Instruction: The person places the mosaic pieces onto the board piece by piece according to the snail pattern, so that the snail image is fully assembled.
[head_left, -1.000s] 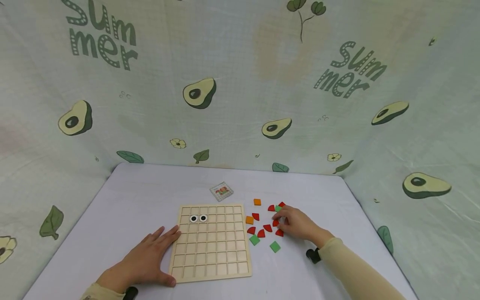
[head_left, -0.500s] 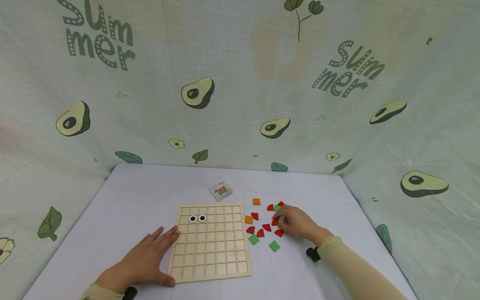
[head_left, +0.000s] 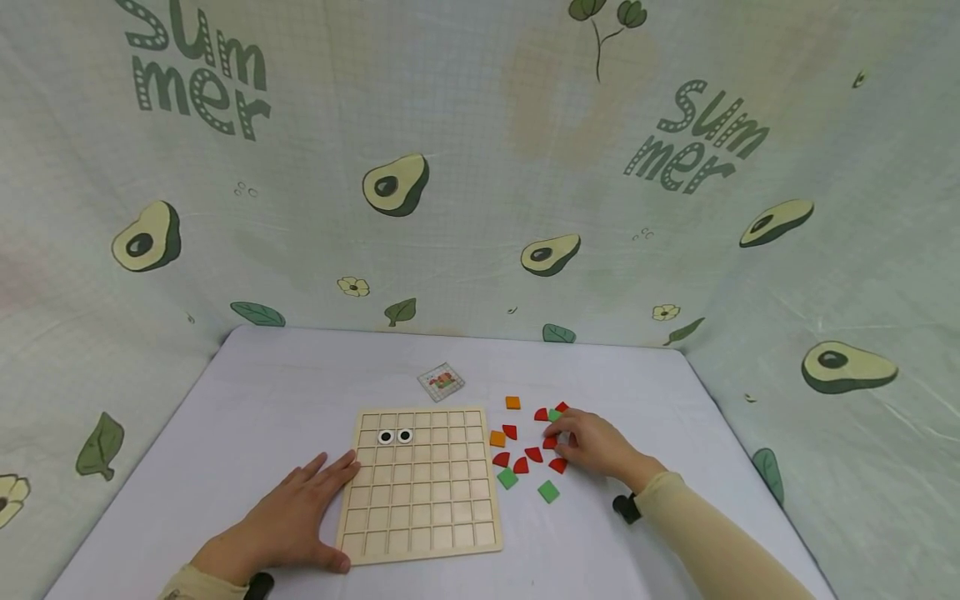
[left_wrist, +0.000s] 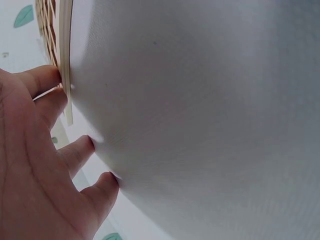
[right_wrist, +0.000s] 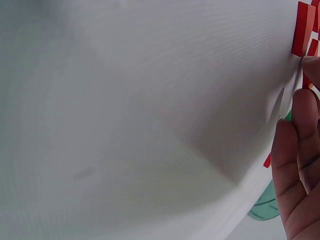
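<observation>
A pale wooden grid board (head_left: pixel 401 496) lies flat on the table. My left hand (head_left: pixel 288 521) is spread at its left side, with fingertips and thumb touching the edge; the left wrist view shows two fingers against the board's rim (left_wrist: pixel 65 45). Two eye tiles, one left (head_left: pixel 386 437) and one right (head_left: pixel 405 436), sit in the upper left cells. To the right of the board, my right hand (head_left: pixel 596 446) pinches a red quarter-circle piece (head_left: pixel 551 442) between thumb and fingers, low over the table. In the right wrist view, the fingers partly hide that piece.
Several red quarter-circle pieces (head_left: pixel 533 454) lie loose around the right hand. Green squares (head_left: pixel 549 492) and orange squares (head_left: pixel 513 402) are scattered near them. A small picture card (head_left: pixel 441 382) lies behind the board. A printed cloth (head_left: pixel 480 208) hangs behind the white table (head_left: pixel 300 375).
The red piece in my right fingers has shifted very slightly upward in the head view. The left hand, board and other pieces stay put; the head view itself moved a little.
</observation>
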